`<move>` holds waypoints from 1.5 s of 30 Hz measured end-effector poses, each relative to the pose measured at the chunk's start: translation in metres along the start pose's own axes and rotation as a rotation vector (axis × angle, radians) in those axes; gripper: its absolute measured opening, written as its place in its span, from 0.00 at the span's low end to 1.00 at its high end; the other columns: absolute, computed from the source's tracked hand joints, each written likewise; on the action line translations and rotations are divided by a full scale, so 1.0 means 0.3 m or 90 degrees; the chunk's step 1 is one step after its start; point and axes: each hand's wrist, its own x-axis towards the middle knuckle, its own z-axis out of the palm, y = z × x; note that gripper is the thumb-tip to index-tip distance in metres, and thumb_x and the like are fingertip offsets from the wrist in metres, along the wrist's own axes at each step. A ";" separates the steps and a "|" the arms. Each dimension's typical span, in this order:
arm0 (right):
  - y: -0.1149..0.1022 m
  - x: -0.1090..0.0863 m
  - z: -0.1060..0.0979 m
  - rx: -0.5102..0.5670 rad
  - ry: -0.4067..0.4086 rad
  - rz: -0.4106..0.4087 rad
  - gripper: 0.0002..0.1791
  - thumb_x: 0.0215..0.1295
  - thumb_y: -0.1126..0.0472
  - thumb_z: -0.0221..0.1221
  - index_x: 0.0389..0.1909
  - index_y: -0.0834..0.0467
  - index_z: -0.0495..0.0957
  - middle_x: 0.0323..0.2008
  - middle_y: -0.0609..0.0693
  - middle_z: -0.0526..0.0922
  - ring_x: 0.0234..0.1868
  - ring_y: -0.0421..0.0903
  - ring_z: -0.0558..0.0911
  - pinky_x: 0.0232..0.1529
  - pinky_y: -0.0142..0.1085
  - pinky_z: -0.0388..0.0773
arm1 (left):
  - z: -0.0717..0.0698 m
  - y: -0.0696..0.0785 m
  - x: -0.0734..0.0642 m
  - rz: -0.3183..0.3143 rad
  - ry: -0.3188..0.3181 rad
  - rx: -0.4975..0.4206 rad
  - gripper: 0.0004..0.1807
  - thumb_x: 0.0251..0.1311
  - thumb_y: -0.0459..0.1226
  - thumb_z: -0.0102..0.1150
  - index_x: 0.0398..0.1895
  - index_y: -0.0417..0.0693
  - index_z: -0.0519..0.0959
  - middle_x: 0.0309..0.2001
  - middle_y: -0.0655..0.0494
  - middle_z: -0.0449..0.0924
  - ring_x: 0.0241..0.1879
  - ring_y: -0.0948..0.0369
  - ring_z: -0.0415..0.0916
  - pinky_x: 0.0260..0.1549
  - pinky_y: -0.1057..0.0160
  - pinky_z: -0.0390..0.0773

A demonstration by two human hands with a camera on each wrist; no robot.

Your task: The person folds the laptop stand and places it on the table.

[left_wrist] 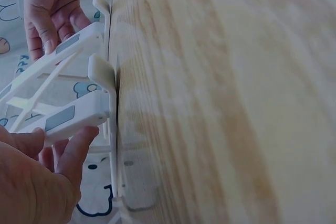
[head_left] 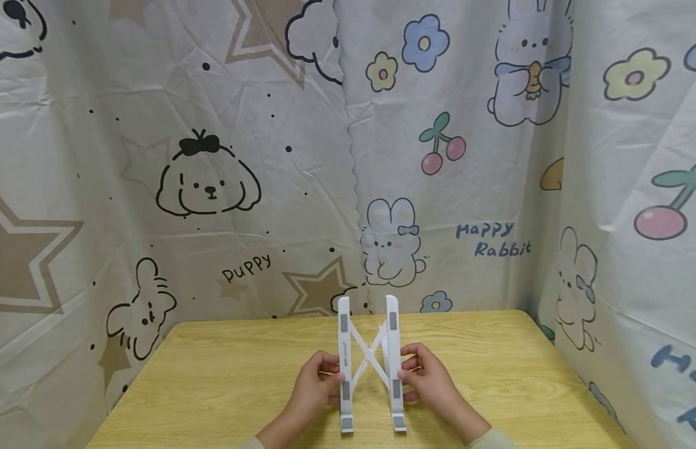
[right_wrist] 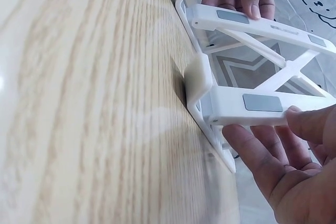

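A white folding laptop stand point(head_left: 370, 355) is unfolded on the table, its two long rails joined by an X-shaped brace. Grey pads and upturned front lips show on both rails. My left hand point(head_left: 314, 386) grips the left rail from its outer side, thumb on top and fingers beneath. On the other side, my right hand point(head_left: 433, 381) holds the right rail in the same way. In the right wrist view, the right thumb lies beside a grey pad point(right_wrist: 262, 103) and the fingers are under the rail. The stand's front feet are at the tabletop in both wrist views.
The light wood-grain table point(head_left: 230, 368) has rounded far corners. Behind it and along both sides hangs a cloth curtain point(head_left: 303, 206) printed with puppies, rabbits, stars, flowers and cherries. The stand's far end nearly lines up with the table's back edge in the head view.
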 end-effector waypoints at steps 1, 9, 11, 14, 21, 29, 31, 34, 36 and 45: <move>-0.002 0.000 0.002 0.001 -0.002 -0.001 0.21 0.67 0.75 0.61 0.59 0.63 0.70 0.40 0.58 0.75 0.35 0.50 0.83 0.31 0.56 0.87 | 0.002 0.000 0.000 0.003 0.002 0.005 0.13 0.65 0.25 0.62 0.51 0.37 0.74 0.44 0.46 0.74 0.38 0.57 0.76 0.32 0.47 0.88; -0.009 -0.001 0.011 0.009 -0.020 -0.007 0.20 0.67 0.74 0.61 0.58 0.65 0.69 0.40 0.59 0.75 0.35 0.50 0.83 0.31 0.56 0.88 | 0.015 -0.007 0.000 0.023 0.012 0.013 0.14 0.64 0.25 0.62 0.51 0.37 0.74 0.44 0.45 0.74 0.37 0.58 0.75 0.29 0.48 0.88; -0.009 -0.001 0.013 0.011 -0.021 -0.008 0.20 0.67 0.74 0.61 0.57 0.65 0.69 0.40 0.59 0.75 0.36 0.50 0.83 0.31 0.56 0.88 | 0.018 -0.007 0.003 0.024 0.013 0.016 0.13 0.65 0.25 0.62 0.51 0.37 0.74 0.44 0.45 0.74 0.37 0.57 0.75 0.29 0.48 0.88; -0.009 -0.001 0.015 0.014 -0.018 -0.005 0.20 0.67 0.74 0.62 0.57 0.64 0.69 0.40 0.59 0.76 0.36 0.50 0.83 0.31 0.56 0.88 | 0.024 -0.007 0.008 0.024 0.014 0.024 0.13 0.65 0.24 0.62 0.50 0.38 0.74 0.44 0.45 0.74 0.37 0.57 0.75 0.29 0.48 0.88; -0.007 -0.001 0.019 0.022 -0.008 -0.003 0.20 0.66 0.74 0.62 0.57 0.64 0.70 0.40 0.59 0.76 0.35 0.50 0.83 0.31 0.55 0.88 | 0.038 0.001 0.012 0.025 0.012 0.033 0.13 0.65 0.25 0.61 0.50 0.39 0.74 0.44 0.45 0.74 0.37 0.56 0.75 0.28 0.48 0.88; 0.006 0.001 0.028 0.043 -0.008 -0.006 0.20 0.66 0.75 0.61 0.57 0.64 0.70 0.39 0.58 0.74 0.35 0.50 0.83 0.30 0.55 0.88 | 0.047 0.000 0.015 0.023 0.016 0.029 0.13 0.64 0.24 0.61 0.50 0.39 0.74 0.44 0.46 0.74 0.38 0.57 0.74 0.27 0.52 0.88; 0.008 0.002 0.031 0.046 -0.009 -0.008 0.20 0.66 0.76 0.61 0.56 0.64 0.69 0.38 0.57 0.74 0.35 0.50 0.83 0.30 0.55 0.88 | 0.050 0.000 0.015 0.027 0.015 0.027 0.13 0.64 0.24 0.61 0.50 0.38 0.74 0.44 0.45 0.74 0.38 0.57 0.74 0.27 0.52 0.88; 0.009 0.003 0.034 0.048 -0.009 -0.012 0.20 0.66 0.76 0.61 0.56 0.64 0.69 0.38 0.57 0.74 0.34 0.49 0.83 0.29 0.54 0.88 | 0.054 0.000 0.016 0.031 0.011 0.025 0.14 0.64 0.24 0.61 0.50 0.38 0.73 0.44 0.45 0.74 0.38 0.57 0.74 0.26 0.52 0.88; 0.010 0.003 0.035 0.045 -0.008 -0.014 0.19 0.66 0.76 0.61 0.56 0.64 0.69 0.38 0.57 0.74 0.34 0.49 0.82 0.29 0.54 0.88 | 0.056 0.001 0.018 0.028 0.009 0.024 0.13 0.64 0.24 0.61 0.50 0.38 0.73 0.45 0.45 0.73 0.38 0.57 0.74 0.27 0.52 0.88; 0.017 0.010 0.051 0.033 -0.009 -0.014 0.19 0.67 0.74 0.61 0.57 0.63 0.70 0.39 0.58 0.75 0.34 0.50 0.82 0.28 0.56 0.87 | 0.073 0.000 0.020 0.037 0.007 0.023 0.13 0.65 0.25 0.61 0.50 0.39 0.74 0.44 0.43 0.73 0.37 0.57 0.74 0.26 0.49 0.87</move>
